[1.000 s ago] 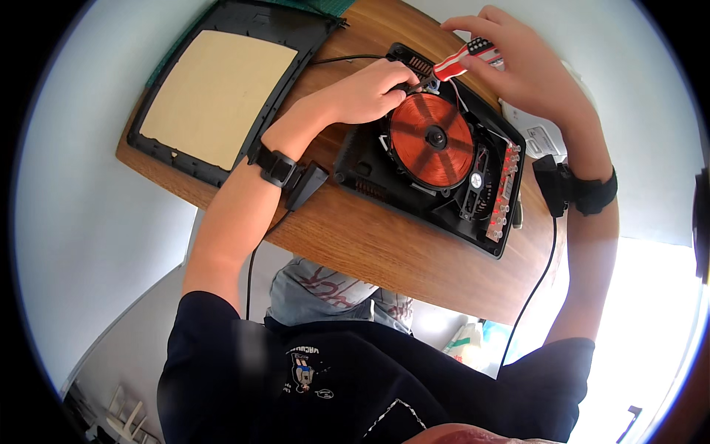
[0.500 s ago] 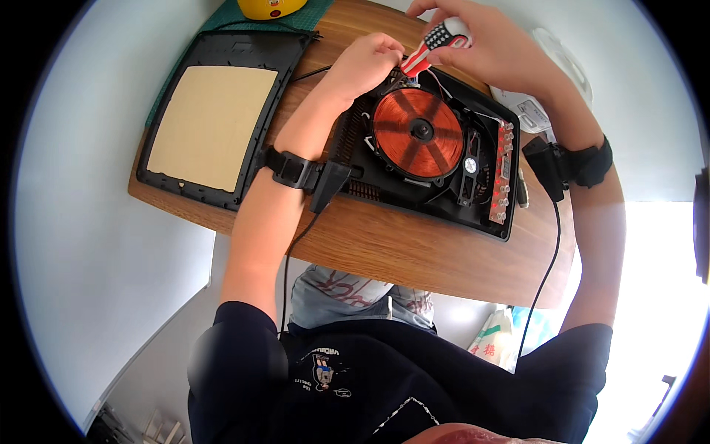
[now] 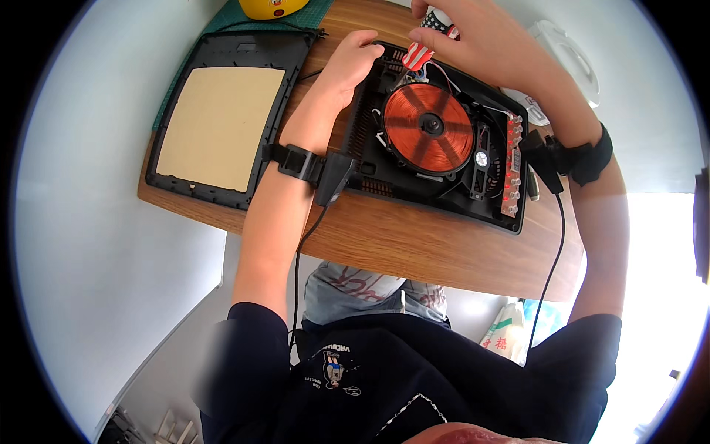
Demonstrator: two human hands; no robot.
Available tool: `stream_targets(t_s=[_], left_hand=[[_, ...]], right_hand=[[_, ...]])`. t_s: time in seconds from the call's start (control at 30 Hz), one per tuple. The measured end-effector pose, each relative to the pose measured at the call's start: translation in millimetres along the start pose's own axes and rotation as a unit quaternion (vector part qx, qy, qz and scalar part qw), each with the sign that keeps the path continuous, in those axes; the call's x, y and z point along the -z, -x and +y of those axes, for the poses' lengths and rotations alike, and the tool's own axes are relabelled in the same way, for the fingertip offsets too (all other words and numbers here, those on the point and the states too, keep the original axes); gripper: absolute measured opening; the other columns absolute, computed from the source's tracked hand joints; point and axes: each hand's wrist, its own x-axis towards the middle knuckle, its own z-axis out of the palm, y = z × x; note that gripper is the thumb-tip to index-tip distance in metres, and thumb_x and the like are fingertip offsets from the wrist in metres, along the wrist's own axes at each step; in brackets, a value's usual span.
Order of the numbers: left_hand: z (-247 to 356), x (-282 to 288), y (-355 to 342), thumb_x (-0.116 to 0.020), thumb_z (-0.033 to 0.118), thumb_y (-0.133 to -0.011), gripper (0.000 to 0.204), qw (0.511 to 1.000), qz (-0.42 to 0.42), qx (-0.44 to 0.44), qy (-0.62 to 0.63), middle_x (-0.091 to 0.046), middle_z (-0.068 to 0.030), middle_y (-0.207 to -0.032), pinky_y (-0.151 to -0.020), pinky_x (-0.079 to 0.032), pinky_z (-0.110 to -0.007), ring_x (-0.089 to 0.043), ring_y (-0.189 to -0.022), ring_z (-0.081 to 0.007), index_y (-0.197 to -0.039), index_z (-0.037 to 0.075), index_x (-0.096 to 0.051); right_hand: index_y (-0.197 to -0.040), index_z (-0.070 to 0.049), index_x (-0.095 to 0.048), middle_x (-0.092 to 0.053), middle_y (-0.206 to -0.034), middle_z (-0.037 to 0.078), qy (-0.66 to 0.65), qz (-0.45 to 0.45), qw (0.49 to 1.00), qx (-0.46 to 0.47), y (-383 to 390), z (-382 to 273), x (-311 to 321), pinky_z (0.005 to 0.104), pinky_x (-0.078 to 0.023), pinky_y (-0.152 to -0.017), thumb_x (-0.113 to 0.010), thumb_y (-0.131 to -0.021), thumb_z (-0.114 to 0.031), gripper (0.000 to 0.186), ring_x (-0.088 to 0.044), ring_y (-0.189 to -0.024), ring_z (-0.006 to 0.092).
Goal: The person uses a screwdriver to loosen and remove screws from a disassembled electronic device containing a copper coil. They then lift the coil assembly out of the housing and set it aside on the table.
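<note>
An opened induction cooker base [image 3: 414,194] lies on the table, its round copper coil [image 3: 407,140] exposed. My right hand [image 3: 481,41] is closed around a screwdriver [image 3: 418,56] with a stars-and-stripes patterned handle. The screwdriver slants down to the left toward wires and parts behind the coil; I cannot see whether its tip touches a screw. My left hand [image 3: 351,65] grips the base's far left corner, thumb over the rim and fingers outside it. A red control board [image 3: 512,166] with several buttons runs along the right side, beside a small black fan part [image 3: 482,159].
The cooker's black top cover [image 3: 255,159], with a cream sheet on it, lies at left, partly on a green mat [image 3: 319,13]. A yellow object [image 3: 270,7] stands behind it. A white appliance [image 3: 566,63] is at far right. Cables hang from both wrist straps.
My left hand has moved away from the screwdriver's tip to the base's far left corner. The screwdriver in my right hand has tilted more upright. The whole view has shifted slightly.
</note>
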Motion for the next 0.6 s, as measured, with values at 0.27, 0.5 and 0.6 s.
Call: stream_targets(t_s=[0.27,0.5,0.6], left_hand=[[40,-2,5,-0.062,0.022,-0.098,0.048,0.988,-0.041,0.011,-0.146,-0.063,-0.0163,-0.137,-0.107,-0.044,-0.037,-0.058,-0.129,-0.0249,-0.141,0.000,-0.057],[39,5,-20,-0.059,0.034,-0.100,0.044,0.850,-0.018,-0.045,-0.525,-0.072,-0.0200,-0.121,-0.098,-0.052,-0.044,-0.068,-0.116,-0.0355,-0.133,0.004,-0.065],[45,7,-30,-0.058,0.039,-0.101,0.046,0.874,-0.077,-0.046,-0.477,-0.071,-0.0186,-0.124,-0.098,-0.052,-0.045,-0.067,-0.117,-0.0365,-0.132,0.006,-0.066]], right_hand=[[-0.114,-0.003,-0.061,-0.071,-0.098,0.025,-0.040,-0.005,0.999,0.029,1,15,0,0.0511,-0.052,-0.082,-0.064,-0.097,-0.028,0.030,-0.067,-0.093,0.0466],[-0.111,-0.003,-0.062,-0.070,-0.094,0.024,-0.024,0.030,0.998,0.045,5,10,-5,0.0520,-0.052,-0.082,-0.065,-0.095,-0.025,0.027,-0.067,-0.092,0.0461],[-0.111,-0.004,-0.061,-0.070,-0.093,0.024,-0.027,0.020,0.999,0.021,7,5,-3,0.0525,-0.052,-0.082,-0.064,-0.096,-0.025,0.026,-0.066,-0.092,0.0460]])
